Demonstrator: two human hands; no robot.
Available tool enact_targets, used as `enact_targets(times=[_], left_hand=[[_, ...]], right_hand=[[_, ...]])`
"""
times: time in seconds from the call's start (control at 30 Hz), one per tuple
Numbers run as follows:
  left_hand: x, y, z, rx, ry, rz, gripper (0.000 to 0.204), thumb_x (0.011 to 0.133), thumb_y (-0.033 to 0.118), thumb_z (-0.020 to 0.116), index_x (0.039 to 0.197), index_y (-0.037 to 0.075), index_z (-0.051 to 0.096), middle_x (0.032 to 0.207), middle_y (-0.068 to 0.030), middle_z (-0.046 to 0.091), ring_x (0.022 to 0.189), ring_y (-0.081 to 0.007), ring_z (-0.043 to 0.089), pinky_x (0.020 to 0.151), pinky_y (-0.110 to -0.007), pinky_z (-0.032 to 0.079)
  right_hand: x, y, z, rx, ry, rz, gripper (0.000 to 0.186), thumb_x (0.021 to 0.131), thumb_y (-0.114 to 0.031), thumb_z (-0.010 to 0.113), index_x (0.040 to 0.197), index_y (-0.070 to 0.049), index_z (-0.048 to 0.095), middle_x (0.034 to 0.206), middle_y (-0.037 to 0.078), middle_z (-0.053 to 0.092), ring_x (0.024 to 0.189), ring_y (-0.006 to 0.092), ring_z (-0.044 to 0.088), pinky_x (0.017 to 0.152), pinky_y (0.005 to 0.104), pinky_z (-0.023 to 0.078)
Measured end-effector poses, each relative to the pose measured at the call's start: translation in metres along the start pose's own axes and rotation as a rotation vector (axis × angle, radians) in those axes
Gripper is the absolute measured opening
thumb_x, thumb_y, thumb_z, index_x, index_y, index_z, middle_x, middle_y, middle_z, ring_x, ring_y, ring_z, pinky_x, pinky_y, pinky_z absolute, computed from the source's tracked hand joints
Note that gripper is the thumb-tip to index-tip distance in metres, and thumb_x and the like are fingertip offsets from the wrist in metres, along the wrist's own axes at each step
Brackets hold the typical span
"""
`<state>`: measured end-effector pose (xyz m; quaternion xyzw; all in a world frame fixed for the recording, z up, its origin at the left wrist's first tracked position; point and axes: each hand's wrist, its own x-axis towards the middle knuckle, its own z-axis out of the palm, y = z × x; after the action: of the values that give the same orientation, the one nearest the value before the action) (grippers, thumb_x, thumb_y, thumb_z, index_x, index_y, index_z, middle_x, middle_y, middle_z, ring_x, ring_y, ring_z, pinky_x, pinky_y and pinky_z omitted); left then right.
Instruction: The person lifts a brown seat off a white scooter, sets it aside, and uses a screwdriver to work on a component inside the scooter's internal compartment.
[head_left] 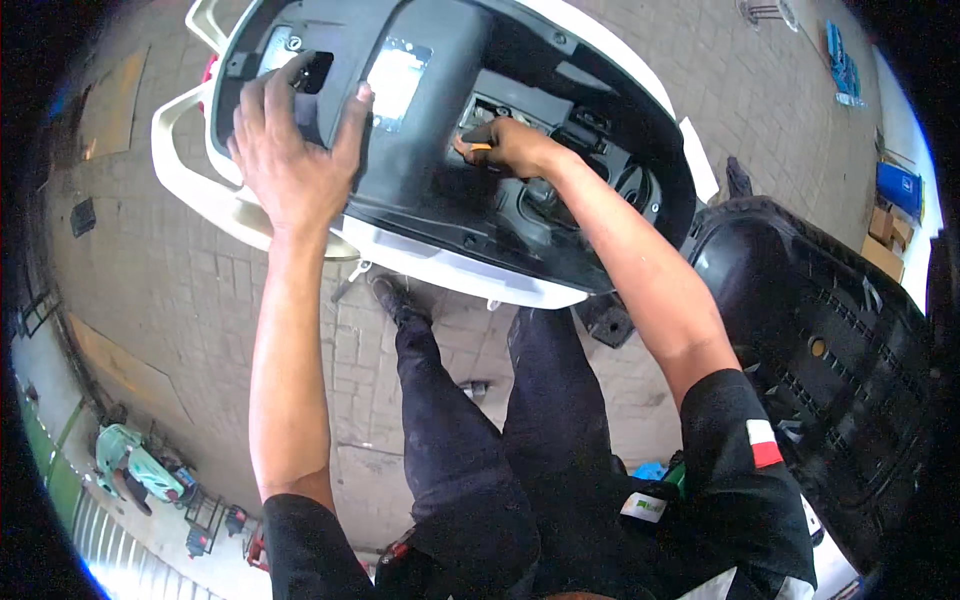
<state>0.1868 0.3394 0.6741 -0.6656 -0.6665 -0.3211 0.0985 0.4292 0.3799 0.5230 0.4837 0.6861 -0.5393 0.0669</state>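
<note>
A white scooter body (pixel 430 258) lies before me with its black under-seat storage tub (pixel 440 190) exposed. My left hand (pixel 290 160) rests on the tub's raised left section, fingers spread, beside a square opening (pixel 318 72). Down inside the deeper part, my right hand (pixel 515 148) is closed around a slim object with an orange part (pixel 480 146); most of it is hidden by the fingers, so its kind is unclear. Near that hand are a recess with metal parts (pixel 490 108) and moulded black fittings (pixel 590 120).
The black underside of a raised seat (pixel 830 340) stands at my right. White grab rails (pixel 175 175) curve out at the left. A mint-green scooter (pixel 140 462) is at the lower left. Cardboard boxes (pixel 885 240) and a blue bin (pixel 900 190) sit far right on the paved floor.
</note>
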Motion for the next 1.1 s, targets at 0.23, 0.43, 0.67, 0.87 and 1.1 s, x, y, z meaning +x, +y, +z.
enact_targets(times=[0.23, 0.43, 0.67, 0.87, 1.1], left_hand=[[0.016, 0.06, 0.046, -0.382, -0.688, 0.648, 0.03, 0.082, 0.007, 0.07, 0.112, 0.007, 0.065, 0.106, -0.015, 0.067, 0.1, -0.0315, 0.063, 0.09, -0.041, 0.048], [0.023, 0.113, 0.122, 0.258, -1.554, 0.677, 0.051, 0.073, 0.013, 0.076, 0.121, 0.007, 0.06, 0.103, -0.0195, 0.071, 0.101, -0.0346, 0.067, 0.092, -0.044, 0.05], [0.025, 0.095, 0.18, 0.356, -1.826, 0.689, 0.115, 0.059, 0.031, 0.095, 0.151, 0.012, 0.028, 0.101, -0.0233, 0.07, 0.088, -0.0338, 0.067, 0.071, -0.046, 0.054], [0.019, 0.1, 0.184, 0.274, -2.089, 0.498, 0.051, 0.078, 0.032, 0.083, 0.12, 0.011, 0.062, 0.088, -0.0108, 0.072, 0.072, -0.0239, 0.062, 0.064, -0.039, 0.051], [0.028, 0.115, 0.158, 0.383, -2.121, 0.676, 0.038, 0.089, 0.03, 0.07, 0.124, 0.015, 0.066, 0.109, -0.0143, 0.072, 0.1, -0.0335, 0.066, 0.087, -0.043, 0.052]], right_hand=[[-0.012, 0.005, -0.01, 0.246, -0.022, 0.063, 0.042, 0.087, -0.035, 0.069, 0.117, -0.006, 0.07, 0.106, 0.009, 0.071, 0.09, 0.0181, 0.06, 0.082, 0.0342, 0.049], [-0.019, 0.02, 0.019, 0.388, 0.179, -0.179, 0.048, 0.086, -0.029, 0.069, 0.126, -0.002, 0.062, 0.126, 0.019, 0.066, 0.119, 0.0295, 0.062, 0.1, 0.0372, 0.046], [-0.04, 0.021, 0.027, 0.388, 0.321, -0.162, 0.069, 0.089, -0.034, 0.069, 0.14, 0.0, 0.038, 0.125, 0.027, 0.062, 0.117, 0.0387, 0.06, 0.102, 0.0423, 0.046], [-0.077, 0.036, 0.015, 0.142, 0.354, -0.184, 0.054, 0.098, -0.046, 0.053, 0.133, -0.005, 0.052, 0.129, 0.022, 0.06, 0.126, 0.0397, 0.046, 0.107, 0.0531, 0.032], [-0.082, 0.032, 0.019, 0.055, 0.424, -0.087, 0.04, 0.092, -0.049, 0.063, 0.122, -0.023, 0.069, 0.127, 0.017, 0.059, 0.12, 0.0362, 0.047, 0.102, 0.0589, 0.033]])
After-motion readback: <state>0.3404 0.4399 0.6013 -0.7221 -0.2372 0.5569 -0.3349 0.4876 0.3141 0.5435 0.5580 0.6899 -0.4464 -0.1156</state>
